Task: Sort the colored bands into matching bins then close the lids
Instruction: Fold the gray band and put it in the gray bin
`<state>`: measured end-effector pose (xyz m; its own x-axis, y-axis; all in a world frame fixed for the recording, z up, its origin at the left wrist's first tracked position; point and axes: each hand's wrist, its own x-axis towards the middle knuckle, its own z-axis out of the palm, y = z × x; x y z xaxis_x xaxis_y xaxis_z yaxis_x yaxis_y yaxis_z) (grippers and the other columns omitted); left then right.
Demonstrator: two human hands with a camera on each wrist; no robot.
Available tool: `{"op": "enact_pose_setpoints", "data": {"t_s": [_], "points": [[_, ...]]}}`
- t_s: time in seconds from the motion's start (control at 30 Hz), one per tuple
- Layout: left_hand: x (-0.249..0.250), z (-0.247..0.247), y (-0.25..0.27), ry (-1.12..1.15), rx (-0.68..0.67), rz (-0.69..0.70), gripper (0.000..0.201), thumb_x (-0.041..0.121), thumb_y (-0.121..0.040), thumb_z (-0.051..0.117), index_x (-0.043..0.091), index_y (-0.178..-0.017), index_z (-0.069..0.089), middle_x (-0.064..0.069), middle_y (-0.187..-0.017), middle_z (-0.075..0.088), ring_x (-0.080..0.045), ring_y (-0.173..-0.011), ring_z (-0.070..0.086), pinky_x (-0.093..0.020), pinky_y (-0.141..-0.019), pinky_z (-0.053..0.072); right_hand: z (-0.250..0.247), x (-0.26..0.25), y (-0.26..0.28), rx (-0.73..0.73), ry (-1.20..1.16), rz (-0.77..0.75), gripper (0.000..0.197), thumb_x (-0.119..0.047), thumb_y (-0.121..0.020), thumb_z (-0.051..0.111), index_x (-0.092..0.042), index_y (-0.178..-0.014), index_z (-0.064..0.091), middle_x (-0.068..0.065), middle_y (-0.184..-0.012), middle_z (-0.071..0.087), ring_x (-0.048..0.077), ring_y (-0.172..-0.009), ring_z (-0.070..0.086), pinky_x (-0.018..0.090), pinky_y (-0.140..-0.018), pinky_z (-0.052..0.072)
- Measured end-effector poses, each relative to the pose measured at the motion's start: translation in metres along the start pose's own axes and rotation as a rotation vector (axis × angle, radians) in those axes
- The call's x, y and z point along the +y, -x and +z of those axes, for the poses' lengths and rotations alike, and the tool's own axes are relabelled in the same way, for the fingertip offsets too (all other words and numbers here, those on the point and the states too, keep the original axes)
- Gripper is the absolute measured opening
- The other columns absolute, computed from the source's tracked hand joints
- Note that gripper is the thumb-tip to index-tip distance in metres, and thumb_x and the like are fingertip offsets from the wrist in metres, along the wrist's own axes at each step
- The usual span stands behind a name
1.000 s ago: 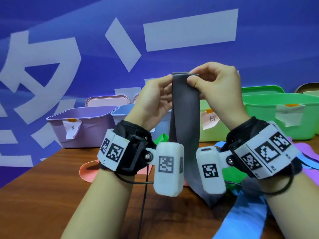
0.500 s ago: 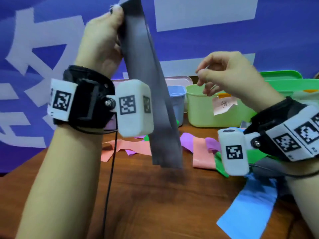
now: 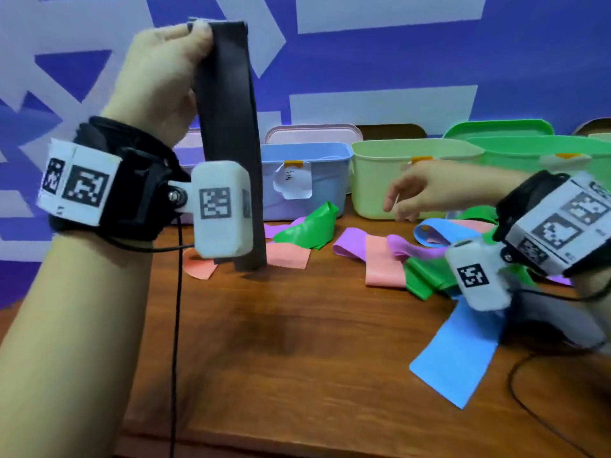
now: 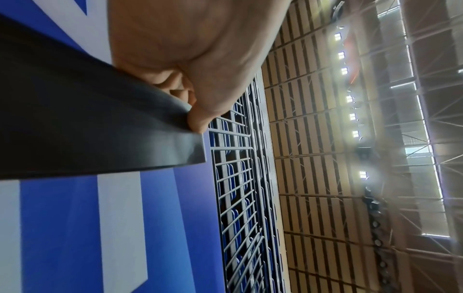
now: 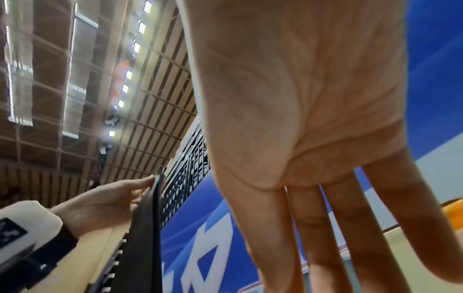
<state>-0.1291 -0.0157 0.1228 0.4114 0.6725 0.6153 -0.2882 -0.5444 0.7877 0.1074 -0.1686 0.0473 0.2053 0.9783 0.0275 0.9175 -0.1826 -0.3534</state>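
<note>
High over the surface (image 3: pixel 297 358), my left hand (image 3: pixel 158 71) pinches the top of a gray band (image 3: pixel 231 143) that hangs down. My right hand (image 3: pixel 426 193) is empty, fingers loose. Most bands (image 3: pixel 383 259) still lie unsorted, and the bins (image 3: pixel 396 180) look open.

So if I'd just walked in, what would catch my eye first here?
Probably the long dark grey elastic band, dangling from the raised left hand that pinches its top end. Next, the bright jumble of green, pink, purple and blue bands on the brown wooden table, under the open right hand.
</note>
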Motion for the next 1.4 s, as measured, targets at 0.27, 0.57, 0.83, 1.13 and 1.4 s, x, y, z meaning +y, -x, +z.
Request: {"op": "enact_pose_setpoints", "data": {"t_s": [0.27, 0.57, 0.83, 1.13, 1.4], "points": [[0.011, 0.087, 0.013, 0.141, -0.150, 0.002, 0.027, 0.017, -0.099, 0.044, 0.016, -0.075, 0.056, 0.014, -0.053, 0.057, -0.001, -0.053, 0.054, -0.016, -0.054, 0.044, -0.009, 0.063, 0.082, -0.164, 0.156, 0.272, 0.008, -0.015, -0.086, 0.063, -0.020, -0.092, 0.062, -0.004, -0.076, 0.066, 0.009, -0.065, 0.058, 0.014, -0.060, 0.040], [0.022, 0.174, 0.038, 0.219, -0.263, -0.118, 0.030, 0.015, -0.098, 0.045, 0.014, -0.069, 0.054, 0.006, -0.057, 0.054, -0.007, -0.049, 0.052, -0.015, -0.050, 0.041, 0.023, 0.077, 0.121, -0.148, 0.335, 0.264, 0.061, -0.043, -0.079, 0.069, -0.017, -0.129, 0.045, 0.002, -0.109, 0.048, 0.021, -0.105, 0.049, 0.025, -0.077, 0.035], [0.021, 0.187, 0.042, 0.182, -0.301, -0.110, 0.024, 0.019, -0.099, 0.044, 0.014, -0.079, 0.055, 0.001, -0.068, 0.052, -0.010, -0.054, 0.050, -0.019, -0.055, 0.039, 0.026, 0.069, 0.109, 0.067, 0.607, 0.120, 0.030, -0.047, -0.084, 0.060, -0.029, -0.105, 0.069, -0.009, -0.078, 0.047, 0.020, -0.096, 0.054, 0.024, -0.050, 0.023], [0.007, 0.177, 0.039, 0.290, -0.258, -0.095, 0.028, 0.014, -0.099, 0.044, 0.010, -0.074, 0.056, 0.007, -0.054, 0.057, -0.006, -0.052, 0.054, -0.016, -0.053, 0.045, -0.039, 0.066, 0.093, 0.608, 0.066, 0.282, 0.029, -0.034, -0.085, 0.064, -0.007, -0.091, 0.073, 0.013, -0.077, 0.061, 0.005, -0.064, 0.052, 0.028, -0.052, 0.032], [-0.021, 0.171, 0.024, 0.358, -0.223, -0.162, 0.029, 0.015, -0.099, 0.044, 0.011, -0.074, 0.058, 0.012, -0.051, 0.059, -0.002, -0.051, 0.054, -0.016, -0.056, 0.043, -0.109, 0.050, 0.064, 1.032, -0.152, 0.221, 0.019, -0.025, -0.084, 0.063, -0.009, -0.082, 0.073, 0.001, -0.057, 0.050, 0.000, -0.033, 0.041, 0.014, -0.039, 0.045]]}}
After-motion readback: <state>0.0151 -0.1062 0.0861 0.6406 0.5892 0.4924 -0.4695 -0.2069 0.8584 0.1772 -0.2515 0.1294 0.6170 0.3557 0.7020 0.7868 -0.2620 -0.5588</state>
